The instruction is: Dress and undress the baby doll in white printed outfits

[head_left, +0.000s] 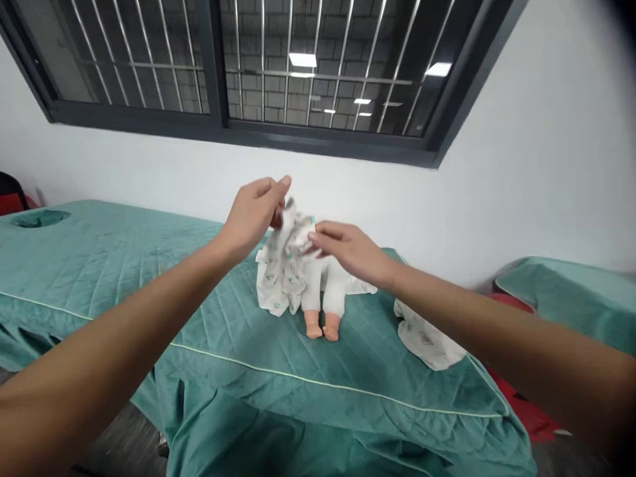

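Note:
A baby doll lies on the green quilted bed, its white-trousered legs (334,291) and bare feet (322,326) pointing toward me. Over its upper body I hold up a white baby garment (283,271) with a small green print. My left hand (259,205) pinches the garment's raised end, thumb uppermost. Lower and to the right, my right hand (348,246) has its fingers closed on another part of the same cloth. The doll's head and chest are hidden behind the cloth and my hands. White fabric also shows to the right of the doll's legs.
The green bed cover (124,252) has a face hole (40,218) at the far left. Another white cloth piece (430,338) lies near the bed's right end. A barred window (318,73) is in the wall behind. Red items (531,404) and a second green cover (576,291) are at the right.

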Demonstrator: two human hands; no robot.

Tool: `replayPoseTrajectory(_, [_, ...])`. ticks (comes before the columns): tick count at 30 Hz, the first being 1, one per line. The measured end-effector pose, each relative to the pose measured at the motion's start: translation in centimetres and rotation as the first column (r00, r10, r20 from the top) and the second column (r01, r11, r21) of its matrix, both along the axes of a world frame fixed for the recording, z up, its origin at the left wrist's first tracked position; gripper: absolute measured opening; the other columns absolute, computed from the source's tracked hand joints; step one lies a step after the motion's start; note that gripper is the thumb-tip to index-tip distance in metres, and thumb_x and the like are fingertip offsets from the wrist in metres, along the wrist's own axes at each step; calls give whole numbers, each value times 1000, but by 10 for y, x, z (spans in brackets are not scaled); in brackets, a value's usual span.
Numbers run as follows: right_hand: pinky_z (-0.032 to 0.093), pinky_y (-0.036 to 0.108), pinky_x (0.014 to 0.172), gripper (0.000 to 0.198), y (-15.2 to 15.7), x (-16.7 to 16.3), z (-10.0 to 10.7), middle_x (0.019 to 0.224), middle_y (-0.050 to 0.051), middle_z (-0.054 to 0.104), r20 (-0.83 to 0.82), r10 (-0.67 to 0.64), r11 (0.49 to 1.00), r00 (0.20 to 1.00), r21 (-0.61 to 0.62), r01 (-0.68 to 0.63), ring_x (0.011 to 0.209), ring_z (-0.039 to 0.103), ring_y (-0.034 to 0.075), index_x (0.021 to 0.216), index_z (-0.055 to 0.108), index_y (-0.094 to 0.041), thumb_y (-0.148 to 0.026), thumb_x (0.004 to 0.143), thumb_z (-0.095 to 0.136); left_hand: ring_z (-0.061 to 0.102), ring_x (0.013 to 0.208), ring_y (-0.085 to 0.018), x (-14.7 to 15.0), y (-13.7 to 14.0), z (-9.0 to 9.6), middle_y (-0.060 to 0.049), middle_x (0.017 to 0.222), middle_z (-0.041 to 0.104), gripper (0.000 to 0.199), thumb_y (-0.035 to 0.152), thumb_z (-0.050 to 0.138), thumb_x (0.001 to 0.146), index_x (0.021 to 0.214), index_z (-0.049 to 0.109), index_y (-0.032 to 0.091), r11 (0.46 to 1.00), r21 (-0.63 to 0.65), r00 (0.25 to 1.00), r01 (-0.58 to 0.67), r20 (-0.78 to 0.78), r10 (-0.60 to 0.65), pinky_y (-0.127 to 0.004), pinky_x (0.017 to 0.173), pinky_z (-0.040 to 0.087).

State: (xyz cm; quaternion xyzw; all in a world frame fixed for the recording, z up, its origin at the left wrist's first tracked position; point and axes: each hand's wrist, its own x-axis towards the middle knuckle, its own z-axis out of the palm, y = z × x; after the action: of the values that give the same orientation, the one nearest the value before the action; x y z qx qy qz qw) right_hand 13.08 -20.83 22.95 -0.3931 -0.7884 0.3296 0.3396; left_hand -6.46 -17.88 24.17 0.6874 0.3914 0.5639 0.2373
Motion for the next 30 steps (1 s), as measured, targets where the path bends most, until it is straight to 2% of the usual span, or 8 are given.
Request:
replayPoseTrajectory(3, [48, 32, 78, 26, 13, 14, -37, 79, 0, 68, 237, 8, 997, 971, -78, 11, 74, 64, 16, 86, 67, -21, -45, 87, 56, 50, 50, -11, -9, 20, -38, 1, 54, 52, 45, 55, 47, 89, 64, 50, 18, 975, -213, 995, 66, -53, -80, -24, 52, 41])
replayPoseTrajectory(6, [48, 31, 76, 19, 40, 33, -68, 79, -1, 67, 298, -119, 989, 947, -45, 139, 76, 63, 17, 93, 68, -22, -35, 80, 62, 52, 50, -10, -4, 43, -83, 2, 57, 54, 41, 54, 49, 88, 67, 51, 18, 913, -392, 990, 114, -34, -138, -24, 51, 42])
replayPoseTrajectory(10, [47, 30, 77, 21, 88, 57, -87, 82, 0, 68, 282, -241, 963, 929, -51, 265, 81, 63, 17, 89, 69, -22, -28, 70, 70, 58, 61, -12, 19, 68, -133, -1, 72, 61, 30, 46, 54, 86, 74, 52, 18, 804, -552, 966, 221, 12, -257, -24, 57, 48])
replayPoseTrajectory(15, [49, 31, 79, 25, 116, 71, -106, 81, 1, 70, 55, -331, 879, 942, -345, 329, 82, 64, 18, 80, 70, -21, -32, 61, 82, 61, 67, -13, 40, 82, -172, -2, 74, 62, 26, 42, 55, 87, 76, 52, 19, 708, -635, 945, 309, 118, -306, -25, 62, 50])
replayPoseTrajectory(18, [50, 28, 76, 27, 110, 65, -118, 78, 0, 68, -143, -392, 806, 909, -530, 264, 78, 63, 14, 77, 67, -21, -30, 59, 85, 61, 66, -14, 43, 81, -184, -2, 72, 62, 28, 44, 57, 85, 75, 54, 19, 686, -651, 942, 325, 159, -295, -27, 65, 50])
replayPoseTrajectory(22, [47, 25, 66, 32, 90, 48, -126, 70, -3, 65, -221, -435, 712, 873, -677, 184, 67, 61, 11, 80, 64, -21, -31, 59, 86, 64, 75, -16, 38, 64, -181, -2, 76, 67, 25, 44, 59, 84, 82, 67, 20, 724, -611, 945, 319, 151, -289, -27, 71, 50])
replayPoseTrajectory(25, [37, 23, 52, 33, 77, 37, -125, 60, -7, 57, -239, -410, 724, 880, -673, 155, 50, 48, 7, 80, 63, -21, -33, 60, 85, 65, 82, -17, 34, 46, -172, -2, 85, 71, 25, 43, 60, 85, 91, 73, 23, 724, -579, 925, 374, 184, -331, -28, 76, 52])
replayPoseTrajectory(30, [25, 23, 46, 31, 64, 27, -118, 63, -6, 57, -246, -391, 744, 887, -652, 147, 46, 36, 4, 78, 62, -20, -35, 61, 84, 65, 82, -17, 30, 27, -162, -1, 85, 73, 23, 40, 63, 84, 94, 76, 25, 697, -589, 911, 409, 229, -342, -28, 77, 52])
